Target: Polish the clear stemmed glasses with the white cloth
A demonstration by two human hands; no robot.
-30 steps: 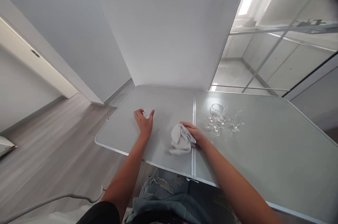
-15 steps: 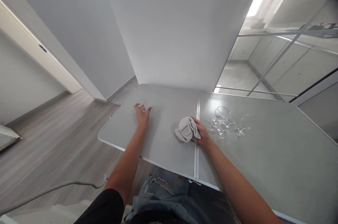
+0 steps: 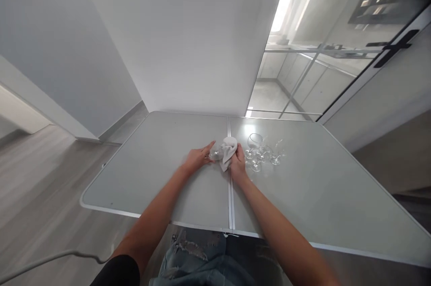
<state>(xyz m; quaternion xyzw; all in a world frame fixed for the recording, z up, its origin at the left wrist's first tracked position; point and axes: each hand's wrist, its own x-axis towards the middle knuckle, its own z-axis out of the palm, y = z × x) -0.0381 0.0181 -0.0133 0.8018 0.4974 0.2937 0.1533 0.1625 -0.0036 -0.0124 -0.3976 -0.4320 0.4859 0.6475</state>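
Note:
My left hand (image 3: pixel 198 159) holds a small clear glass (image 3: pixel 215 154) over the middle of the grey folding table (image 3: pixel 151 173), fingers wrapped round it. My right hand (image 3: pixel 238 163) grips a crumpled white cloth (image 3: pixel 229 150) and presses it against the glass's open end. The two hands meet just above the table's centre seam. Part of the glass is hidden by the cloth.
Several clear stemmed glasses (image 3: pixel 261 153) stand in a cluster just right of my right hand. A white wall panel rises behind the table, and a glass partition (image 3: pixel 303 75) lies at the back right. A white cable (image 3: pixel 50 259) runs across the wooden floor at lower left.
My left hand brought the small glass from the table's far left to the centre. My right hand lifted the cloth and moved it up against the glass.

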